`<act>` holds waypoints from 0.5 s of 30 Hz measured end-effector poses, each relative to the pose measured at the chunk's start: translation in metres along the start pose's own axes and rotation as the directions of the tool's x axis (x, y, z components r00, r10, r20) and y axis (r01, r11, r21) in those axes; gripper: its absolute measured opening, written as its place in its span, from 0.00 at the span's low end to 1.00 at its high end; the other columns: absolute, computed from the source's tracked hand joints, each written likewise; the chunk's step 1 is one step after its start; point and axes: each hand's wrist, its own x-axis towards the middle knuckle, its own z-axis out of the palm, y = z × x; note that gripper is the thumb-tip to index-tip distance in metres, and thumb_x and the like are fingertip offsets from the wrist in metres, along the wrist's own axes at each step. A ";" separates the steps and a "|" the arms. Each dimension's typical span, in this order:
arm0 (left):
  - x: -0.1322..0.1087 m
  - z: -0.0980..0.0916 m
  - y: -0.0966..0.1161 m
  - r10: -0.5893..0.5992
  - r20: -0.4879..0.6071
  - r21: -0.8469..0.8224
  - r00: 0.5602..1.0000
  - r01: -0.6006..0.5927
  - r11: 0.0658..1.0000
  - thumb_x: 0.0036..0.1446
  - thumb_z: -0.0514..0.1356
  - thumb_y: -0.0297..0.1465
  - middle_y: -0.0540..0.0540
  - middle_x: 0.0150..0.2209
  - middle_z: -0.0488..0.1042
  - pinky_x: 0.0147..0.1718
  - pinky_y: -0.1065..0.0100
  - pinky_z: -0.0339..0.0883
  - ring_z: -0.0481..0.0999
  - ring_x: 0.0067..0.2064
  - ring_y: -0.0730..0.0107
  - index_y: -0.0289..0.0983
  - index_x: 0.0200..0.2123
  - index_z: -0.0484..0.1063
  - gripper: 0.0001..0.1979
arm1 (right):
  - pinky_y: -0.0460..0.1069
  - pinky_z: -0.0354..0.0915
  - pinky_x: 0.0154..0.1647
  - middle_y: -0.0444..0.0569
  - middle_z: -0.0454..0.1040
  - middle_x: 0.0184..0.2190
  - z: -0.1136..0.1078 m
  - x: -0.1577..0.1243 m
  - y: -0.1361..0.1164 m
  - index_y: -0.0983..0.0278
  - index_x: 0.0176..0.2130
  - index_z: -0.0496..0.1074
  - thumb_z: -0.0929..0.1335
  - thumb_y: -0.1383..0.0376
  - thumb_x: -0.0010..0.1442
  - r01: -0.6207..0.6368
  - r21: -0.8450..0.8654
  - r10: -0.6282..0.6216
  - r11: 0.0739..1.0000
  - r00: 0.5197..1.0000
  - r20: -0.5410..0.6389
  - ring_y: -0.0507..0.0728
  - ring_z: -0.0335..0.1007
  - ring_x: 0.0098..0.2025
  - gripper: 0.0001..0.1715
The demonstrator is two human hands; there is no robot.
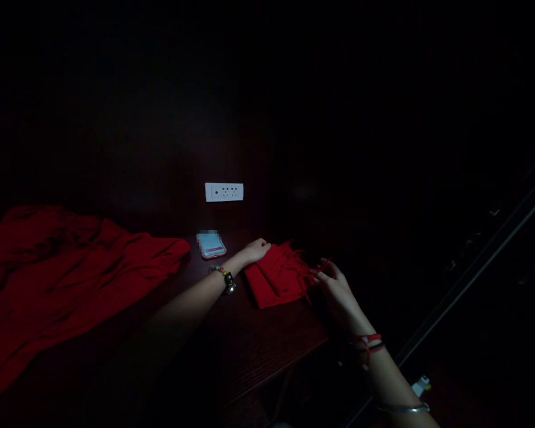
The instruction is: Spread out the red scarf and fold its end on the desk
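Observation:
A red scarf (271,282), folded into a flat bundle, lies on a dark wooden tabletop (267,351), its loose fringe spread along the far and right sides. My left hand (255,251) is closed at the scarf's upper left edge, with a beaded bracelet at the wrist. At the right end, the fingers of my right hand (336,288) are bent together on the fringe strands; shadow hides part of them. Red cords and a metal bangle circle that arm.
A large rumpled red cloth (84,267) spreads over the left side. Near the wall lies a phone (211,245) with a lit, blurred screen, below a white wall socket (224,192). The table's front edge runs diagonally at the lower right. Most surroundings are dark.

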 end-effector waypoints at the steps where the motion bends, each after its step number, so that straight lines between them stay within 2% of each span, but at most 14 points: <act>1: -0.006 0.001 -0.003 0.037 -0.017 0.060 0.999 -0.036 0.998 0.55 0.50 0.33 0.39 0.41 0.70 0.45 0.60 0.60 0.68 0.44 0.59 0.31 0.41 0.65 0.14 | 0.51 0.67 0.36 0.54 0.65 0.45 0.000 0.000 -0.003 0.63 0.54 0.53 0.62 0.58 0.49 -0.011 -0.008 0.011 1.000 1.000 0.002 0.57 0.69 0.38 0.33; 3: -0.019 0.004 -0.005 0.105 -0.040 0.149 0.994 -0.098 0.984 0.52 0.54 0.32 0.38 0.46 0.67 0.50 0.59 0.54 0.63 0.50 0.57 0.32 0.43 0.65 0.15 | 0.53 0.65 0.41 0.55 0.63 0.46 0.002 0.000 -0.013 0.63 0.54 0.53 0.62 0.60 0.48 0.018 -0.106 -0.018 0.994 1.000 -0.001 0.59 0.66 0.43 0.33; 6: -0.044 0.013 -0.004 0.223 -0.017 0.286 0.975 -0.209 0.935 0.50 0.55 0.38 0.37 0.54 0.59 0.54 0.56 0.47 0.55 0.56 0.53 0.34 0.48 0.63 0.23 | 0.55 0.57 0.51 0.57 0.58 0.51 0.006 0.005 -0.032 0.66 0.54 0.55 0.63 0.63 0.48 0.185 -0.376 -0.222 0.908 0.973 -0.058 0.61 0.58 0.51 0.34; 7: -0.053 0.017 -0.005 0.263 0.030 0.348 0.964 -0.256 0.902 0.50 0.55 0.42 0.37 0.57 0.55 0.54 0.54 0.46 0.51 0.58 0.51 0.36 0.51 0.60 0.26 | 0.54 0.55 0.53 0.58 0.56 0.52 0.008 0.008 -0.038 0.66 0.54 0.55 0.63 0.63 0.48 0.240 -0.455 -0.290 0.858 0.956 -0.042 0.61 0.55 0.53 0.33; 9: -0.070 0.025 -0.008 0.300 0.162 0.467 0.940 -0.341 0.816 0.46 0.55 0.49 0.38 0.60 0.48 0.52 0.48 0.46 0.45 0.59 0.48 0.39 0.56 0.53 0.35 | 0.54 0.52 0.54 0.56 0.56 0.52 0.013 0.013 -0.048 0.66 0.54 0.57 0.62 0.63 0.50 0.345 -0.560 -0.349 0.753 0.931 0.104 0.61 0.54 0.54 0.31; 10: -0.078 0.029 -0.012 0.296 0.217 0.514 0.930 -0.367 0.775 0.45 0.55 0.49 0.38 0.61 0.46 0.52 0.47 0.46 0.44 0.60 0.47 0.39 0.57 0.49 0.38 | 0.53 0.52 0.54 0.55 0.56 0.52 0.015 0.016 -0.050 0.65 0.54 0.58 0.62 0.63 0.51 0.385 -0.594 -0.327 0.707 0.922 0.207 0.60 0.55 0.53 0.30; 12: -0.087 0.031 -0.020 0.286 0.259 0.581 0.923 -0.385 0.717 0.47 0.56 0.44 0.37 0.61 0.45 0.52 0.50 0.48 0.44 0.60 0.48 0.38 0.58 0.47 0.38 | 0.51 0.54 0.52 0.54 0.58 0.52 0.021 0.019 -0.052 0.64 0.53 0.59 0.63 0.63 0.52 0.421 -0.650 -0.211 0.632 0.901 0.378 0.60 0.58 0.51 0.29; 15: -0.092 0.026 -0.030 0.332 0.257 0.656 0.908 -0.416 0.630 0.49 0.55 0.33 0.37 0.60 0.49 0.54 0.58 0.48 0.47 0.60 0.54 0.35 0.57 0.49 0.32 | 0.47 0.57 0.48 0.55 0.62 0.49 0.029 0.020 -0.046 0.65 0.52 0.61 0.62 0.68 0.53 0.420 -0.701 -0.097 0.577 0.887 0.452 0.57 0.62 0.48 0.26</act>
